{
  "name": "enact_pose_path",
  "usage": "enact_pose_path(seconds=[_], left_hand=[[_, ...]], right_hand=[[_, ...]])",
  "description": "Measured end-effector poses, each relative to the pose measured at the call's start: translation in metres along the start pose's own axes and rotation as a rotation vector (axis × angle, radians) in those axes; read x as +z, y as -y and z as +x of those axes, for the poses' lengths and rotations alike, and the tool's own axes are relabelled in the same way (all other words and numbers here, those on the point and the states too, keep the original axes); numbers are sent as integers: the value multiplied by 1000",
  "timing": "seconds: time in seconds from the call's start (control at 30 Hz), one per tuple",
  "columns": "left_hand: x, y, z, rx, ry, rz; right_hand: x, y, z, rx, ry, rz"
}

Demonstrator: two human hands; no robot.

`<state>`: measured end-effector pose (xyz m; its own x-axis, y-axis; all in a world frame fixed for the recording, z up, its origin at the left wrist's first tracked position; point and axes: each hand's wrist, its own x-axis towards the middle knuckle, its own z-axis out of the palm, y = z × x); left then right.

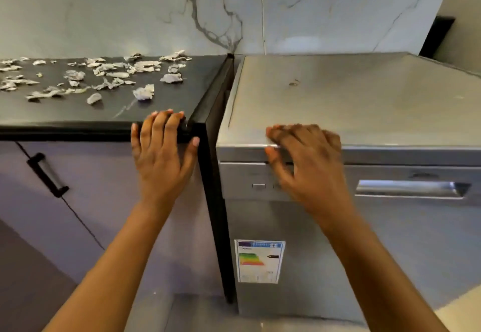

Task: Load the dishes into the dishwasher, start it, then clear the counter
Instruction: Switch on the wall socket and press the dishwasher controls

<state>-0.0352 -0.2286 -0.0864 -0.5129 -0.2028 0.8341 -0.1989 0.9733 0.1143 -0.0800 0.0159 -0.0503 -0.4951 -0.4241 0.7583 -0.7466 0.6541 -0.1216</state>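
Marble-veined wall (130,6) backs a black counter (65,107) and, just beside it on the right, a silver dishwasher (364,97) with its door closed. Left fingers (156,123) lie close together over the counter's front edge at its right corner, thumb spread toward the black end panel (213,201); the left hand (161,154) holds nothing. The right hand (307,154), blurred, rests bent fingertips on the dishwasher's top front edge with the thumb at the seam below; whether it grips cannot be told. A narrow gap (229,97) separates counter and machine. The dishwasher's top is bare apart from a small mark. Torn pale scraps (114,75) litter the counter toward the wall, apart from the left fingers. Below the right hand sit a button (259,185), a recessed handle (408,188) and an energy label (259,261). A cabinet door (91,188) with a black pull (48,175) stands under the counter.
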Motion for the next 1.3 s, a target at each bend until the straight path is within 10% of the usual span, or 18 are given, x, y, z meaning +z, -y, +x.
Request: enact_pose_path(seconds=[0.5, 1.3], left_hand=[[23, 41, -16, 123, -159, 93], [35, 19, -25, -45, -151, -84]], right_hand=[[44, -5, -27, -94, -400, -195], [115, 17, -120, 66, -154, -466]])
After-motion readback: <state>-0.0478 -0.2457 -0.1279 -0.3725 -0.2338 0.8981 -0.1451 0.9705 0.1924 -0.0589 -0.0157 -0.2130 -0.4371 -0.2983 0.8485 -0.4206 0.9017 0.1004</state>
